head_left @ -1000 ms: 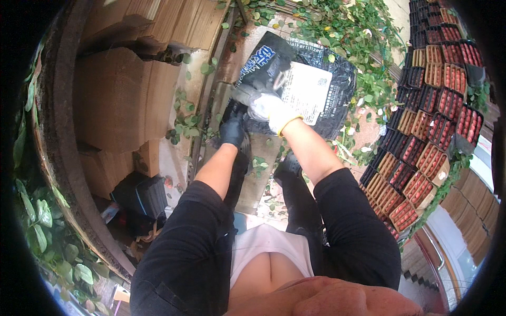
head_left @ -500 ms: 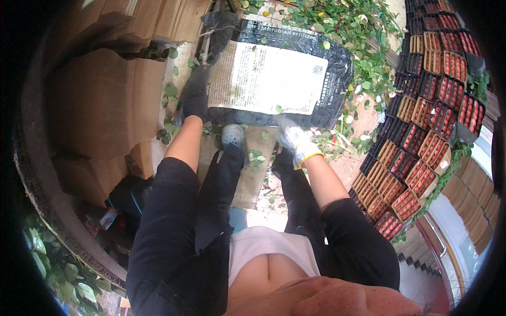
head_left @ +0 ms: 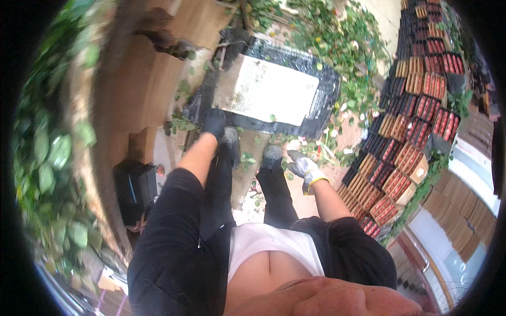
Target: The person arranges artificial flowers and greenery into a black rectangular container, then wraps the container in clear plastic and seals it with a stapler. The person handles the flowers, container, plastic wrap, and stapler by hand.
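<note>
A black plastic sack [head_left: 326, 95] with a large white label lies flat on the floor beyond my feet, a crumpled dark piece [head_left: 234, 39] at its far-left corner. My left hand [head_left: 213, 125], in a dark glove, is at the sack's near-left corner; its fingers are blurred against the black plastic, so their grip is unclear. My right hand [head_left: 301, 167], in a pale glove with a yellow cuff, hangs apart below the sack's right side, fingers extended and nothing visible in them. A grey clog [head_left: 271, 157] on my right foot is between my hands.
Leafy cuttings [head_left: 353, 47] cover the floor around the sack's far and right sides. Rows of black and tan trays [head_left: 416, 131] with red contents run along the right. Brown cardboard [head_left: 142, 89] stands at left, beside green foliage [head_left: 63, 152]. A dark stack [head_left: 132, 187] sits low left.
Both hands were together on the sack a second ago; they have separated, the right moving down and right, the left leftward. The sack was shifted and its white label shows fully.
</note>
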The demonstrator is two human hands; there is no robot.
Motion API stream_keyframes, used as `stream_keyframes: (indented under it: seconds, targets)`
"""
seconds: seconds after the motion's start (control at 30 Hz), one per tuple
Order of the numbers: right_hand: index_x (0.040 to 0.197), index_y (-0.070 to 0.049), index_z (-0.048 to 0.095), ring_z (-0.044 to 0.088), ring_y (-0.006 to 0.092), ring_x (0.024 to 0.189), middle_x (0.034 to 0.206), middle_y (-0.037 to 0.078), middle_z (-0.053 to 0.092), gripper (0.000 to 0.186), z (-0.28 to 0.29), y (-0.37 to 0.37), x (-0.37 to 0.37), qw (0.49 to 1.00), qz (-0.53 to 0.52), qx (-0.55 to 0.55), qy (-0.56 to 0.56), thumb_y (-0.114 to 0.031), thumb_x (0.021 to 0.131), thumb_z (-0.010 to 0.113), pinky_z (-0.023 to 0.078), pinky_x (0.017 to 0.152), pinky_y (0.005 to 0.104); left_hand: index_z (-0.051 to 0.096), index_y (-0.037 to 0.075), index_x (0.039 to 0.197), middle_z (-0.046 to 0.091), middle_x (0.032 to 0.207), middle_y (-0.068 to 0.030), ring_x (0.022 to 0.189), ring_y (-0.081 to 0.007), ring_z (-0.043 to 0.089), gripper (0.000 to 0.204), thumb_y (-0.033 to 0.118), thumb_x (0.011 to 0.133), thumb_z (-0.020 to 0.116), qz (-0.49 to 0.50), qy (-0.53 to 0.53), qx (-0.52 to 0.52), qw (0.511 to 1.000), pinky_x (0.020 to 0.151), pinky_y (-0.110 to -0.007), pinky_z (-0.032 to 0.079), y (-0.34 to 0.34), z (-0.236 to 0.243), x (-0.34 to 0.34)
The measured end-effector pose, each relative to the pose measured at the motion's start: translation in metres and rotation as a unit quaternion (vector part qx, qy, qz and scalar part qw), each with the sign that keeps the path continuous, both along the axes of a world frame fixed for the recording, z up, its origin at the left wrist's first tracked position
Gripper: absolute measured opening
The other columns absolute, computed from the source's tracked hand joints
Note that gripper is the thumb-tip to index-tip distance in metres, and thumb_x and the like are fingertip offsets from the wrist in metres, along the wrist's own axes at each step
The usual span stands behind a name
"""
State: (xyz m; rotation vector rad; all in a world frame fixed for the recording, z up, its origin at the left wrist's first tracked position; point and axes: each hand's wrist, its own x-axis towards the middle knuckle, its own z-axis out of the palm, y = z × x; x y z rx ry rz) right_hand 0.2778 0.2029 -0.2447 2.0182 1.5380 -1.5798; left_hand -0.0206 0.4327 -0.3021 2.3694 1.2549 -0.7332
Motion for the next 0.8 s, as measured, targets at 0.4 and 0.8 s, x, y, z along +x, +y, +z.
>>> stream_keyframes:
  seconds: [0.4, 0.8]
  targets:
    - [0.13, 0.007, 0.046, 0.054, 0.0417, 0.118, 0.122, 0.032, 0.057, 0.07, 0.208, 0.082, 0.019, 0.971, 0.048, 0.228, 0.045, -0.031, 0.078, 0.073, 0.044, 0.1, 0.0424, 0.059, 0.009, 0.126, 0.06, 0.123, -0.0187, 0.111, -0.0387, 0.056, 0.045, 0.028, 0.085, 0.058, 0.208, -0.128, -0.037, 0.969, 0.097, -0.046, 0.045, -0.249, 0.354, -0.157]
    - [0.104, -0.003, 0.067, 0.066, 0.0389, 0.081, 0.088, 0.024, 0.067, 0.023, 0.462, 0.177, -0.17, 0.838, 0.281, 0.467, 0.018, -0.006, 0.087, 0.052, 0.052, 0.069, 0.0432, 0.062, 0.005, 0.112, 0.061, 0.105, -0.017, 0.098, -0.0371, 0.059, 0.031, 0.013, 0.082, 0.065, 0.37, -0.243, 0.546, 0.711, 0.085, -0.045, 0.047, -0.299, 0.653, -0.316]
